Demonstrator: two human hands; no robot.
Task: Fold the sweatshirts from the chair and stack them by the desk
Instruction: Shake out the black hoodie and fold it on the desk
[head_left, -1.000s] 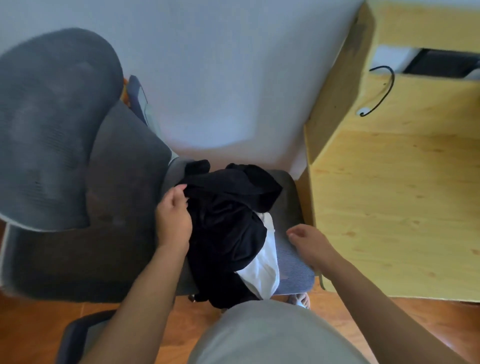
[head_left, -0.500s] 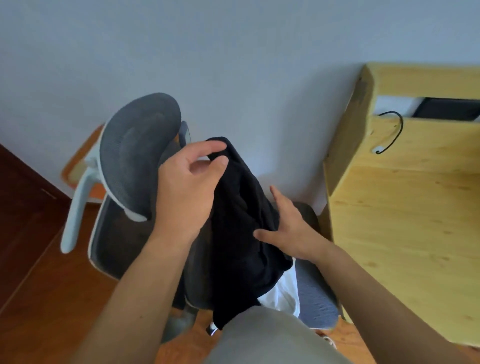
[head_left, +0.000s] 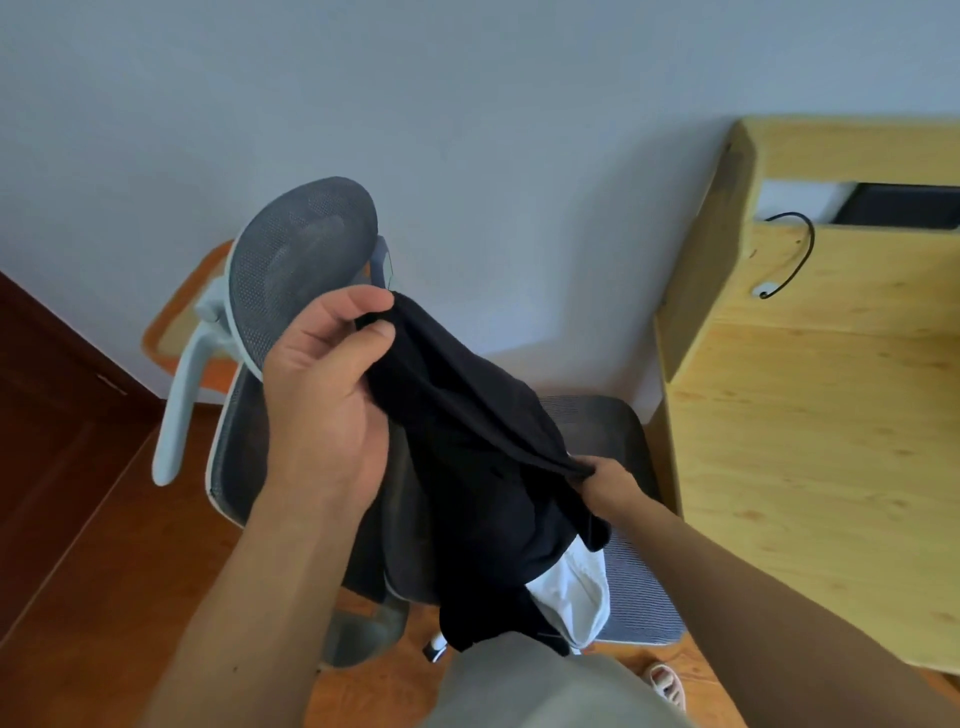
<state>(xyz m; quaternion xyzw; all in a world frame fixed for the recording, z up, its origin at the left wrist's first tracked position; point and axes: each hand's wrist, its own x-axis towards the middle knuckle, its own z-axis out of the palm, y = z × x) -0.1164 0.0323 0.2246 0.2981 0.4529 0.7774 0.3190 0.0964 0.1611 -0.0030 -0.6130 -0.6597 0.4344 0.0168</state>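
2 garments are counted: 1 black sweatshirt (head_left: 467, 467), held up in the air, and 1 white garment (head_left: 576, 592) left on the seat of 1 grey mesh office chair (head_left: 301, 260). 2 hands are seen. The upper edge of the black sweatshirt is pinched between thumb and curled fingers of the left hand (head_left: 322, 395), raised in front of the chair's headrest. A lower fold of the same sweatshirt is gripped by the right hand (head_left: 608, 480), fingers closed around the cloth, lower and further right above the seat. The fabric is stretched between the 2 hands and hangs down over the seat, its hem reaching the near edge of the view, partly covering the white garment.

The chair is set on a reddish-brown wooden floor (head_left: 104, 571), its back towards the left and its seat towards the right, close to a pale blue-grey wall (head_left: 467, 104) on the far side. 1 light pine desk (head_left: 805, 467) is placed just beside the seat on the right, with a raised shelf at its far end and 1 black cable (head_left: 800, 254) looped over it. The desktop's near part is seen as bare wood. 1 sandal (head_left: 665, 686) is seen on the floor near the desk's corner. A strip of floor lies open to the left of the chair.
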